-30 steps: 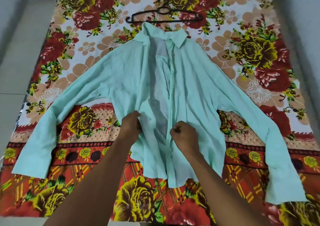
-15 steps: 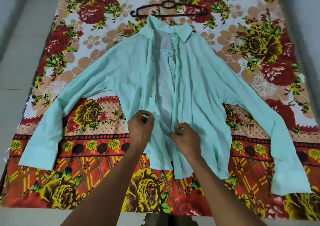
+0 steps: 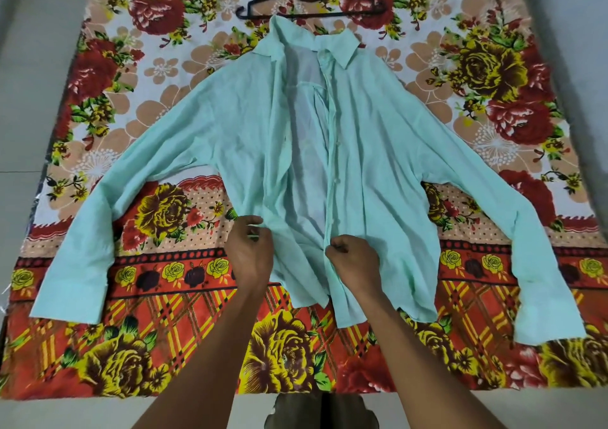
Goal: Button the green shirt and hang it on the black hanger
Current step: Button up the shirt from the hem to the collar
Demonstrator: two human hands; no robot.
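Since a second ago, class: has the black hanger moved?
No. The black hanger lies over the same red roses of the floral sheet, just beyond the green shirt.

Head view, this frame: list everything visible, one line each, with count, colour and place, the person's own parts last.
green shirt: one, mint green, spread flat mid-blanket, front open, sleeves out.
black hanger: one, black, flat just beyond the collar.
blanket: one, red, yellow and cream floral, under everything.
floor: pale grey, around the blanket.
left hand: pinches the shirt's left front edge near the hem.
right hand: grips the button placket opposite.
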